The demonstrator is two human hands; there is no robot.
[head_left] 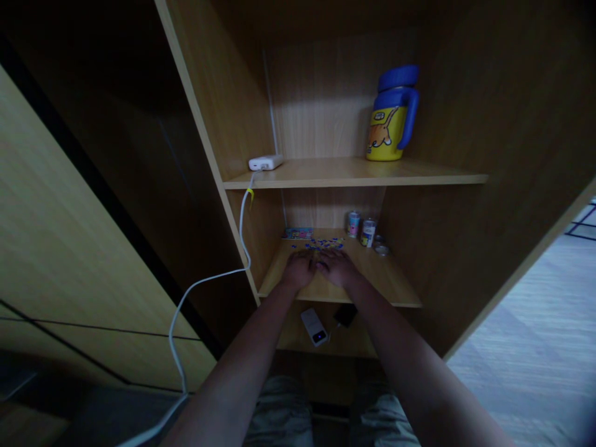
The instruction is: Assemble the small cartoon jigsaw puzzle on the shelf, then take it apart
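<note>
Both my hands rest low over the wooden shelf board, side by side, with the thumbs close together. My left hand [299, 269] has its fingers stretched forward toward scattered small blue and yellow pieces [325, 244], which look like tiny jigsaw pieces. My right hand [338, 267] lies beside it, fingers spread at the near edge of the same pieces. No held object shows in either hand, though the undersides are hidden. Behind the pieces lies a colourful printed card [298, 233]. Two small printed cans [353, 224] [367, 233] stand to the right.
Round metal lids [380, 249] lie by the cans. On the upper shelf [326, 171] stand a blue and yellow handled jug [388, 118] and a white box [265, 162]. A white cable [205, 282] hangs at left. Below lie a white power bank [314, 327] and a dark object [345, 315].
</note>
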